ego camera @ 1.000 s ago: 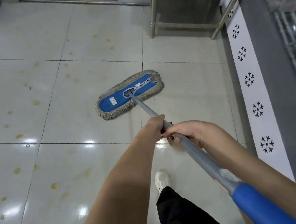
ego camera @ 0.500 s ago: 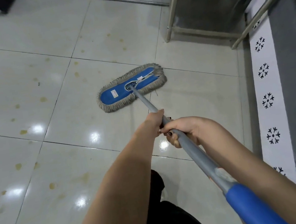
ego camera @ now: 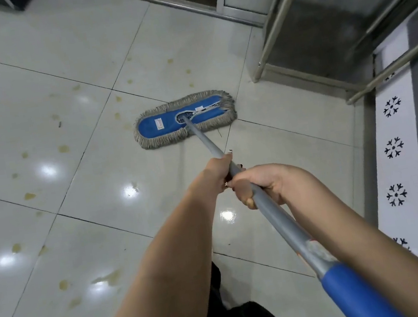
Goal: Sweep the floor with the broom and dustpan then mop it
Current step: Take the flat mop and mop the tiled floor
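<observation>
A flat mop with a blue pad and grey fringe, the mop head [ego camera: 167,122], lies flat on the glossy pale tile floor [ego camera: 31,103] ahead of me. Its grey mop handle [ego camera: 285,225] runs back toward me and ends in a blue grip at the lower right. My left hand [ego camera: 216,169] grips the handle further down toward the mop head. Just behind it, my right hand [ego camera: 263,184] grips the same handle, fingers wrapped round it. No broom or dustpan is in view.
Yellowish spots [ego camera: 64,148] dot the tiles to the left and ahead. A metal frame with slanted legs [ego camera: 279,17] stands at the back right. Along the right runs a grey cabinet with a white snowflake strip [ego camera: 393,147]. A door threshold [ego camera: 179,2] crosses the top.
The mop head has slid a little forward and to the right across the tile, toward the metal frame. Both hands keep the same grip on the handle.
</observation>
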